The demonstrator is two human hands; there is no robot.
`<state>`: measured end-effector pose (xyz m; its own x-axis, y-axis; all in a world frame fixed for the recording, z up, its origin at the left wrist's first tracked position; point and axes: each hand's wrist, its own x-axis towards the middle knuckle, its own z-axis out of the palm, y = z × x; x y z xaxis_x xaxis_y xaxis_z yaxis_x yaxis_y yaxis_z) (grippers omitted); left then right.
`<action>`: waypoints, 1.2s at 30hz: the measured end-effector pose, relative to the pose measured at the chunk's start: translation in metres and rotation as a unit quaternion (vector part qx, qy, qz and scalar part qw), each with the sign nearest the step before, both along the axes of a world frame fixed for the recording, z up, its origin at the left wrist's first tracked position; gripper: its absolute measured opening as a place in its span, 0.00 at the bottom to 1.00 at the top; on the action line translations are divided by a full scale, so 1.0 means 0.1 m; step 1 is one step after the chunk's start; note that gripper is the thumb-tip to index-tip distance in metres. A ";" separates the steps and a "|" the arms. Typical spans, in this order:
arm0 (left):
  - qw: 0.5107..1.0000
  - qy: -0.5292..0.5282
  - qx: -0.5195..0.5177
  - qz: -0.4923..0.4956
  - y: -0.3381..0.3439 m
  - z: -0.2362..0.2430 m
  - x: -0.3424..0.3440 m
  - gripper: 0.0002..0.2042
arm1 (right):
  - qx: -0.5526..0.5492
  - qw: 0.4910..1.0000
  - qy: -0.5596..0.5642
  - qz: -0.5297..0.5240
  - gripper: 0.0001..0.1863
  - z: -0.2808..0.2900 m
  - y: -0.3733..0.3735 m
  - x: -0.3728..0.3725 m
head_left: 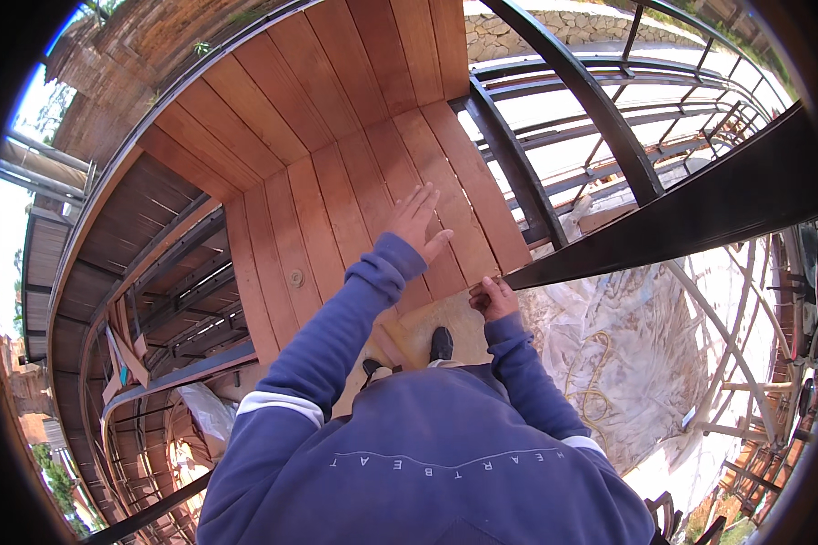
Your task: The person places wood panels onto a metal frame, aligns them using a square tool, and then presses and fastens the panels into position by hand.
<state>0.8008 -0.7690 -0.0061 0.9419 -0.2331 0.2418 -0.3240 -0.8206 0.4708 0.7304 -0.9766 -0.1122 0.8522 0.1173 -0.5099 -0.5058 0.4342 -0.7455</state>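
Reddish-brown wooden planks (318,232) lie side by side as a seat, with narrow gaps between them. My left hand (415,221) rests flat on the planks, palm down, fingers stretched out and thumb apart. At the planks' near right corner, my right hand (493,298) is closed, thumb and fingertips pinched at the board end beside a black metal beam (673,222). Whatever sits between those fingertips is too small to make out. A small round disc (296,278) lies on the planks to the left of my left arm.
Upright planks (309,73) form a curved backrest behind the seat. Bare black frame bars (518,168) continue to the right. Crumpled whitish sheeting (645,336) covers ground below, with a yellow hose (593,372) on it. Left, more framing (191,282) stands exposed.
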 end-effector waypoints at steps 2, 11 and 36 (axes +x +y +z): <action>0.987 0.016 -0.152 0.047 0.25 0.13 -0.28 0.23 | 0.002 0.999 0.010 0.032 0.12 -0.03 0.04 -0.09; 0.743 0.387 -0.512 0.188 0.53 -0.18 -1.93 0.10 | 0.019 0.987 0.040 0.154 0.14 -0.05 0.45 -0.26; 0.408 0.362 -0.807 0.226 0.21 -0.86 -1.77 0.14 | 0.060 0.980 0.087 0.166 0.09 0.06 0.84 -0.31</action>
